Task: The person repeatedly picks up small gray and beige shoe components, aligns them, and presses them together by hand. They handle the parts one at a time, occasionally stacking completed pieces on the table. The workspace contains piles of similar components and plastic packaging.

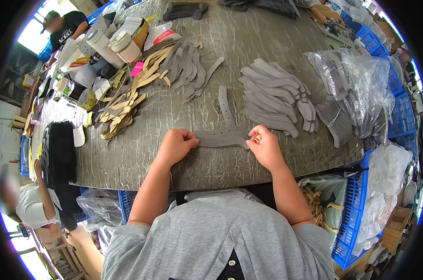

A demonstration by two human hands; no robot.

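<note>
A curved grey strap piece (218, 140) is stretched between my hands just above the table, close to its near edge. Thumb and fingers of my left hand (178, 145) pinch its left end. My right hand (266, 148) grips the other end the same way; a small pale bit shows between its fingers, too small to name. Beyond the held piece lies a narrow grey strap with a row of holes (224, 106), its near end meeting the held piece; I cannot tell whether they are joined. Right of it spreads a pile of grey strips (272, 93).
Tan-backed strips (120, 114) and more grey strips (188, 70) lie at the left, near white containers (123, 45). A tied grey bundle (337, 121) and clear plastic bags (367, 88) sit at the right. Blue crates (349, 219) flank the table (197, 112). Two people are at the left.
</note>
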